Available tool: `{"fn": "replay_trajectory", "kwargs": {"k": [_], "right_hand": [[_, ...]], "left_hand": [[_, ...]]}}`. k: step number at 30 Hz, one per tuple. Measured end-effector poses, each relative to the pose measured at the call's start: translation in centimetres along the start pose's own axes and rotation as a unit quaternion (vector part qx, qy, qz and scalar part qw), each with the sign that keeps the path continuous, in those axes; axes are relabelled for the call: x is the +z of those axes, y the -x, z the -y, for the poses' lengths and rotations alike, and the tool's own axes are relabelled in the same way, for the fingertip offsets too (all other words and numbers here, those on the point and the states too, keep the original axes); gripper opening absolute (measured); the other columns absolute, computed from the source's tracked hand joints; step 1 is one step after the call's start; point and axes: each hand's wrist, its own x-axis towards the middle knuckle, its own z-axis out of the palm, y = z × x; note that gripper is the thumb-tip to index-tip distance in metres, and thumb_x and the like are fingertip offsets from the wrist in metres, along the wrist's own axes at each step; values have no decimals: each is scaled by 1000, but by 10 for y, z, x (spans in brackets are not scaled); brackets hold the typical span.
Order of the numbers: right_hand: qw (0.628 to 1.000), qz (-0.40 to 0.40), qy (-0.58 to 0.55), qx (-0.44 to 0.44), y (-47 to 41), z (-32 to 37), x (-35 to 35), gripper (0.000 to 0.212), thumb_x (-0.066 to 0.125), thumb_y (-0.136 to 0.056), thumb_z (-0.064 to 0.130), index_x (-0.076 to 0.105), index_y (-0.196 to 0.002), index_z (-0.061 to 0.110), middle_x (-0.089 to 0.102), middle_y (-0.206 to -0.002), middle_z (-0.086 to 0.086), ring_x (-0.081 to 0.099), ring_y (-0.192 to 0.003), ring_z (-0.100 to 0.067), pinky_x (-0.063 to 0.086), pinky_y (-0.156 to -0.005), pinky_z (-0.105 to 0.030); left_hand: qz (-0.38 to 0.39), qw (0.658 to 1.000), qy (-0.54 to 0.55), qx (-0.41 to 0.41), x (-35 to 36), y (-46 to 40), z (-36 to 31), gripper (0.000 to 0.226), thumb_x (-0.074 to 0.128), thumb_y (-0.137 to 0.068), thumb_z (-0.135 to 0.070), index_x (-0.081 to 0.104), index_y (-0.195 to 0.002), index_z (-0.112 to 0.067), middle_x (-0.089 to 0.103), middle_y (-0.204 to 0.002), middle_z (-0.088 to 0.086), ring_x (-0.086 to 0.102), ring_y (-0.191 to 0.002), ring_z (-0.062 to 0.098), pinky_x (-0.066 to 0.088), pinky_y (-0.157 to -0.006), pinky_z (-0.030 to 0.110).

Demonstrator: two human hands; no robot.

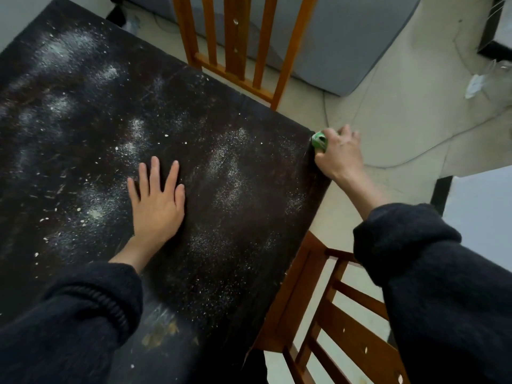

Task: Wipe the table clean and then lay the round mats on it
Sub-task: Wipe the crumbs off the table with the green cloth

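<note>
Tabletop (249, 217): dark, dusted throughout with white powder and crumbs, so the wiping step is judged barely begun; no round mats are seen. Left hand (156, 200) is laid flat, fingers straight and spread; right hand (342, 155) is curled around a green cloth (319, 140) at the far right corner. An inward sweep is called for next, with chairs (238, 37) close against two edges.

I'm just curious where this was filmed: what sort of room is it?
Probably a home dining area: a dark table dusted with white powder, wooden slat-back chairs pushed up to it, and a pale tiled floor.
</note>
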Motion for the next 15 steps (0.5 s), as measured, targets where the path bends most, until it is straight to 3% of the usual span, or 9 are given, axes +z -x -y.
{"fn": "replay_trajectory", "kwargs": {"k": [3,5,7,9,12,15], "right_hand": [[999,-28,-29,-21,18,7,14,40,51,-87,31,51,-122,11,47,-115,-19,41,-103,-34,37,-88,-39],[994,-16,-70,-83,47,18,22,40,54,-86,29,54,-122,13,49,-111,-18,44,-99,-33,34,-83,-32],[972,52,-105,-203,88,40,30,35,56,-84,25,59,-118,16,52,-105,-15,48,-93,-30,34,-81,-29],[943,125,-163,-261,118,56,30,31,58,-84,24,60,-114,19,54,-101,-10,51,-90,-24,38,-79,-28],[952,69,-246,-169,99,49,7,33,63,-83,18,56,-113,11,58,-102,-6,56,-92,-23,43,-79,-27],[975,-2,-214,-54,49,13,-15,33,63,-84,16,52,-113,6,57,-103,-8,54,-92,-23,40,-77,-25]], "left_hand": [[-10,1000,-6,-8,7,0,1,51,22,-99,-39,16,-149,-28,4,-158,8,-4,-145,28,-5,-114,49],[-16,1000,-13,-9,7,0,0,51,21,-99,-39,15,-149,-28,4,-158,8,-3,-145,28,-6,-114,49],[-18,1000,-10,-7,7,0,0,51,22,-99,-38,16,-149,-27,5,-158,9,-3,-145,29,-6,-114,49],[-15,1000,-7,-7,7,2,0,51,22,-99,-37,16,-149,-26,5,-158,9,-3,-145,29,-5,-114,50],[-16,1000,-7,-6,7,1,-1,52,21,-99,-39,16,-149,-26,5,-158,9,-2,-145,29,-4,-115,51],[-25,1000,-3,-4,7,1,0,51,23,-99,-38,17,-148,-26,6,-158,10,-1,-145,30,-3,-115,51]]}}
